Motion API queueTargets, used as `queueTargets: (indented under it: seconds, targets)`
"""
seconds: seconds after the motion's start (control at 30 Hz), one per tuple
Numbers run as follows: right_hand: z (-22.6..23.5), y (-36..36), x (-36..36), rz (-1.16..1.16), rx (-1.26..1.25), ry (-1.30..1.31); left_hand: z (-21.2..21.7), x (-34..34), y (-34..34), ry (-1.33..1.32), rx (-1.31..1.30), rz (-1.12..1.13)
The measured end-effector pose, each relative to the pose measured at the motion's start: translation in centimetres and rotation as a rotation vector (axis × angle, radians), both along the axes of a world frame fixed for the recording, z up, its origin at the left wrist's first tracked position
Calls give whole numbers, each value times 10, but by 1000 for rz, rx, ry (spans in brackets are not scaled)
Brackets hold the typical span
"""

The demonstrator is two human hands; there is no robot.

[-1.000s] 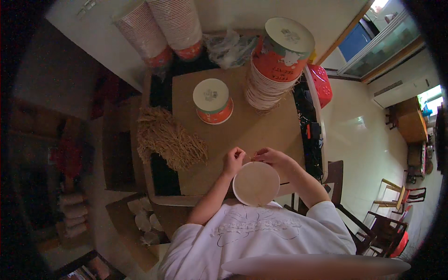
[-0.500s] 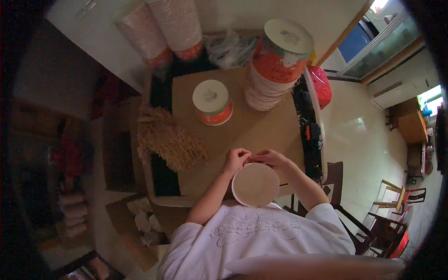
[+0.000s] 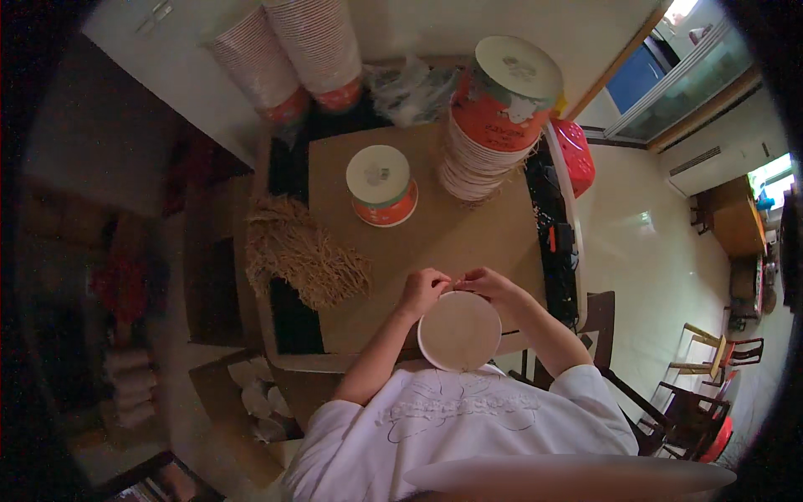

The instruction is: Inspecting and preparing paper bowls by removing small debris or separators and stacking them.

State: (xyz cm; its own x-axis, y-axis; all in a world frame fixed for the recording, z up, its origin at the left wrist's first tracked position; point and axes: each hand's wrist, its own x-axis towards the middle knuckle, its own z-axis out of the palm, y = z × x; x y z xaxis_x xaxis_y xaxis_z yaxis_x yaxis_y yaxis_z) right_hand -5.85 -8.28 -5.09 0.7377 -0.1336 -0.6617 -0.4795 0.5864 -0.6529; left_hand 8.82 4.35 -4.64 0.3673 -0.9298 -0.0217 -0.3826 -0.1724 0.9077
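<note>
A round paper tub (image 3: 459,332) is held close against my shirt at the table's near edge, its pale round face toward me. At its far rim my left hand (image 3: 424,291) is closed in a pinch. My right hand (image 3: 488,284) is pinched just beside it, fingertips almost meeting the left ones. Whatever small piece lies between the fingers is too small to make out. Left of my hands lies a loose pile of tan twisted cords (image 3: 309,255). Beyond them an orange and green paper tub (image 3: 378,176) stands upside down on the cardboard (image 3: 452,243).
A tall stack of orange tubs (image 3: 493,125) with cords hanging from it rises at the far right. Plastic-wrapped stacks (image 3: 314,50) and a crumpled clear bag (image 3: 410,90) stand at the back. A red stool (image 3: 573,156) is beyond the right edge; an open carton (image 3: 242,402) sits lower left.
My fingertips have shifted slightly at the tub's rim, with both hands still pinched. The tub stays in nearly the same place, and nothing else has visibly moved.
</note>
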Motion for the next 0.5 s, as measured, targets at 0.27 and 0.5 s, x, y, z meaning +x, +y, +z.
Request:
queueTargets:
  seconds: [0.27,0.5]
  targets:
    - [15,2,7,23,-40,-4,-6,-7,-5,-21,-20,159]
    - [13,2,9,38,-65,11,-21,-9,-6,23,-94,215]
